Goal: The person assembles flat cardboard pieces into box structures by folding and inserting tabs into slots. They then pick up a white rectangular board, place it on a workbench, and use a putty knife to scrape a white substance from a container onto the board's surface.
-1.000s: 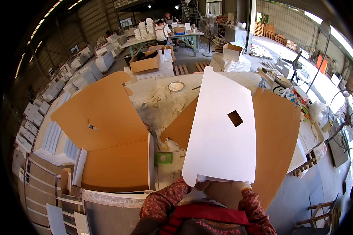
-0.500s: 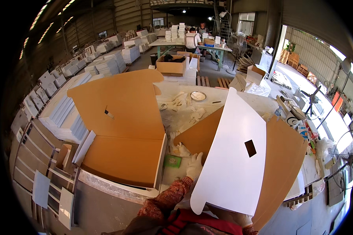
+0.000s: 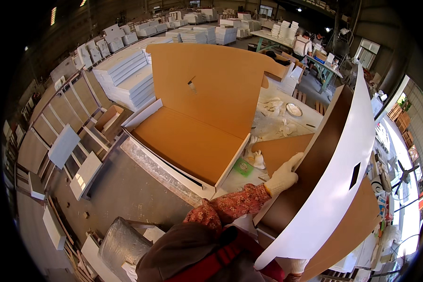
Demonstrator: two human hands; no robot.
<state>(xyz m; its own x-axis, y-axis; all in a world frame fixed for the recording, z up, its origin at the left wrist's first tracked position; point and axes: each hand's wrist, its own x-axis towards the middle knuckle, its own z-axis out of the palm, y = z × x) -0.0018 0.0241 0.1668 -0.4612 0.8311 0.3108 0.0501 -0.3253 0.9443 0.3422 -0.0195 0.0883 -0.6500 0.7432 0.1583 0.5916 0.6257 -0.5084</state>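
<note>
I hold a large cardboard sheet point(image 3: 333, 188), white on one face and brown on the other, with a small dark slot in it. It stands tilted on edge at the right. My left hand point(image 3: 283, 177), in a white glove, grips its brown face at the near edge. My right hand point(image 3: 292, 266), also gloved, shows only partly under the sheet's lower end, with its fingers hidden. To the left of the sheet an open flat box point(image 3: 183, 141), brown inside and white outside, lies on the table point(image 3: 155, 164) with its lid raised.
Loose white gloves point(image 3: 257, 160), a green packet point(image 3: 243, 167) and a round dish point(image 3: 293, 109) lie on the table behind the box. Stacks of white boxes point(image 3: 127, 77) fill the back left. Flat panels point(image 3: 63, 145) lean at the left. Another person point(image 3: 305, 46) works at a far table.
The sheet has swung from facing me flat to standing edge-on at the right, brown face showing. My left hand has come onto it. The view has turned left over the open box.
</note>
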